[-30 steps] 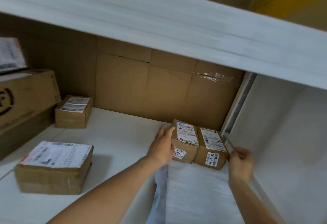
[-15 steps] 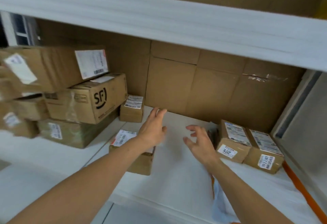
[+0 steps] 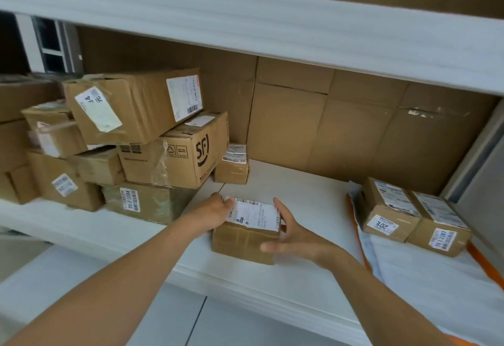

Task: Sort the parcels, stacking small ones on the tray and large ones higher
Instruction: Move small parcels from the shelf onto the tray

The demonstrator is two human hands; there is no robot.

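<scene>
A small brown parcel with a white label on top sits near the front of the white shelf. My left hand rests against its left side, fingers over the top edge. My right hand is spread against its right side, thumb up, fingers along the front face. Two small labelled parcels sit side by side on the orange-rimmed tray lined with white wrap at the right. Another small parcel stands at the back.
A heap of larger cardboard boxes fills the left of the shelf, among them an SF-marked box and a tilted box on top. A white upper shelf hangs overhead. Cardboard sheets line the back wall.
My view swung left from the tray. Both hands left the two tray parcels, crossed the shelf and came down on either side of the small labelled parcel.
</scene>
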